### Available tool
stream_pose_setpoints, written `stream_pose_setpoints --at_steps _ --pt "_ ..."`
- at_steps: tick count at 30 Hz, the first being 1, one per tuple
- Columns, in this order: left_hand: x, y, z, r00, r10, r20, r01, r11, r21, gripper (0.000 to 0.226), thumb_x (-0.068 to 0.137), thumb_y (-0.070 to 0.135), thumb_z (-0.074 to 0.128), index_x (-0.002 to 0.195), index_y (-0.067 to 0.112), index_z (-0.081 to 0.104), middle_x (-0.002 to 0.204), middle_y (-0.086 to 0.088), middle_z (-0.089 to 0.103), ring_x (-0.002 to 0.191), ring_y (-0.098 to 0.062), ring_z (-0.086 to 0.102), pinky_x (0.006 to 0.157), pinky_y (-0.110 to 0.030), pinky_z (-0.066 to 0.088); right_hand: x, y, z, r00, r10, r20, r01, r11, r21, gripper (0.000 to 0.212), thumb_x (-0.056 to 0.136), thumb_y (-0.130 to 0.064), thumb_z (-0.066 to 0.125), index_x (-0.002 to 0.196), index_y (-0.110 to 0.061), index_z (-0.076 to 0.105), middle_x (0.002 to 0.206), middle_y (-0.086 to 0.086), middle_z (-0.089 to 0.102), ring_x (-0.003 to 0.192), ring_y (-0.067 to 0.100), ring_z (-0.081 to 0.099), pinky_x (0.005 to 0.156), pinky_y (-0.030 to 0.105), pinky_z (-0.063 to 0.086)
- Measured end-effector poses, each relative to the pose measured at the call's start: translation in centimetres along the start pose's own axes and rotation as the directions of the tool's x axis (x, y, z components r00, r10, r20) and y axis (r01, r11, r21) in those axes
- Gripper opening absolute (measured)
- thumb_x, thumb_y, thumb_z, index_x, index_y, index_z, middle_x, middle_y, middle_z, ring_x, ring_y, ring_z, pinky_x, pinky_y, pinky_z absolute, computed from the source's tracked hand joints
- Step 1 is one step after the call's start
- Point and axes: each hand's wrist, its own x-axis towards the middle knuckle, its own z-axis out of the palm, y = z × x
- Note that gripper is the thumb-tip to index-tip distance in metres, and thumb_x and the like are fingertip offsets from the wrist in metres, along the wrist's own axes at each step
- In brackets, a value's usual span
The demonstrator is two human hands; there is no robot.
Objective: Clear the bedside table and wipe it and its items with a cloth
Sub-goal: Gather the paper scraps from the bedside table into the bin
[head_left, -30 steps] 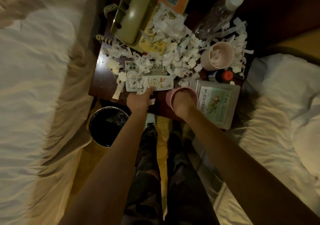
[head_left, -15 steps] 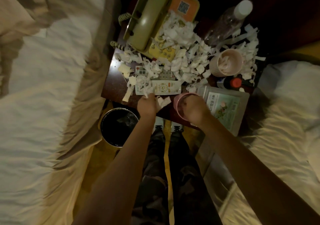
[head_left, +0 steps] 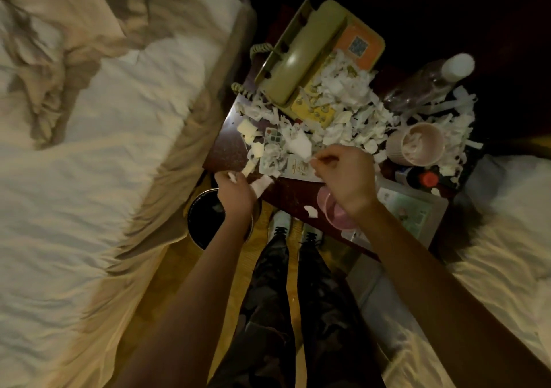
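Two unmade beds in pale sheets flank the dark wooden bedside table (head_left: 229,152), whose top is buried under torn white paper scraps (head_left: 351,119). At its far edge sits an olive-green corded telephone (head_left: 301,62), its long axis running from near left to far right. Beside the table's near left corner stands a round black waste bin (head_left: 205,220) on the floor. A beige ribbed cup (head_left: 417,144) holding scraps stands at the right, well apart from the bin.

The white remote control (head_left: 293,168) lies flat near the front edge, long axis left to right, between the hands.

The left hand (head_left: 235,192) is closed on scraps, hovering just above the bin, so dropping them looks like the next move. The right hand (head_left: 346,175) pinches a paper scrap above the remote, nearer the pile.
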Motion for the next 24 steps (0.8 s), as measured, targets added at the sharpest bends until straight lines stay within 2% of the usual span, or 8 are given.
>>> stream_pose_setpoints --at_steps 3,6,8,12,14,17,22,24 --pt "1.9 -0.4 -0.3 0.988 0.094 0.121 -0.107 0.989 0.103 0.033 0.094 0.020 0.055 0.123 0.008 0.045 0.098 -0.005 0.053 0.089 -0.022 0.052 0.071 -0.032 0.038 1.7 -1.2 2.4 0.986 -0.137 0.098 0.156 0.959 -0.236 0.009 0.086 -0.017 0.065 0.090 -0.011 0.071 0.101 0.006 0.064 0.082 0.013 0.060 0.073 0.020 0.043" --pt "3.4 -0.8 0.0 0.966 0.182 0.184 -0.216 0.959 0.183 0.039 0.085 0.022 0.069 0.119 0.009 0.053 0.099 -0.001 0.057 0.089 -0.014 0.053 0.070 -0.022 0.038 2.7 -1.9 4.9 0.956 -0.184 0.228 0.256 0.901 -0.349 0.009 0.088 -0.015 0.060 0.093 -0.011 0.067 0.114 0.006 0.056 0.093 0.020 0.059 0.077 0.023 0.042" --pt "4.3 -1.0 0.4 0.955 0.219 0.199 -0.261 0.940 0.218 0.031 0.081 0.021 0.073 0.106 0.010 0.059 0.093 0.001 0.059 0.083 -0.011 0.053 0.064 -0.015 0.034 3.1 -2.1 6.6 0.938 -0.207 0.278 0.311 0.858 -0.410 0.014 0.089 -0.012 0.056 0.101 -0.010 0.063 0.118 0.007 0.052 0.093 0.024 0.060 0.072 0.026 0.041" --pt "5.4 -1.8 1.3 0.944 0.273 0.188 -0.313 0.921 0.234 0.017 0.086 0.017 0.064 0.081 0.001 0.059 0.085 -0.014 0.065 0.079 -0.027 0.061 0.064 -0.033 0.045 3.6 -1.5 8.8 0.941 -0.185 0.283 0.319 0.766 -0.559 0.045 0.090 -0.017 0.055 0.132 -0.014 0.042 0.122 0.014 0.045 0.089 0.031 0.059 0.062 0.028 0.035" --pt "5.6 -2.0 1.4 0.945 0.274 0.176 -0.315 0.908 0.276 0.017 0.090 0.014 0.058 0.080 0.001 0.056 0.089 -0.021 0.061 0.081 -0.034 0.057 0.060 -0.031 0.033 3.8 -1.1 9.4 0.942 -0.164 0.293 0.312 0.749 -0.585 0.043 0.089 -0.028 0.057 0.128 -0.015 0.044 0.121 0.014 0.041 0.086 0.030 0.059 0.061 0.028 0.035" --pt "5.0 -2.0 0.9 0.955 0.260 0.142 -0.290 0.919 0.267 0.019 0.094 0.015 0.052 0.098 -0.003 0.058 0.107 -0.022 0.053 0.087 -0.031 0.050 0.064 -0.024 0.024 3.9 -0.8 9.7 0.952 -0.156 0.262 0.292 0.721 -0.628 0.044 0.084 -0.036 0.063 0.119 -0.014 0.048 0.121 0.013 0.040 0.085 0.027 0.058 0.063 0.029 0.040" --pt "4.0 -2.3 -0.5 0.955 0.276 0.108 -0.294 0.929 0.225 0.021 0.093 0.014 0.053 0.089 -0.005 0.062 0.108 -0.018 0.051 0.078 -0.018 0.043 0.062 -0.020 0.023 3.9 0.2 9.4 0.963 -0.167 0.212 0.260 0.788 -0.558 0.012 0.090 -0.015 0.057 0.099 -0.008 0.054 0.108 0.012 0.047 0.084 0.029 0.057 0.066 0.034 0.048" --pt "3.9 -2.1 -1.1 0.949 0.301 0.090 -0.313 0.925 0.213 0.020 0.091 0.012 0.055 0.090 -0.006 0.064 0.102 -0.010 0.051 0.079 -0.015 0.043 0.061 -0.017 0.023 3.6 0.7 8.9 0.973 -0.161 0.167 0.223 0.844 -0.488 0.008 0.086 -0.009 0.058 0.089 -0.010 0.050 0.098 0.011 0.051 0.084 0.028 0.055 0.062 0.032 0.042"
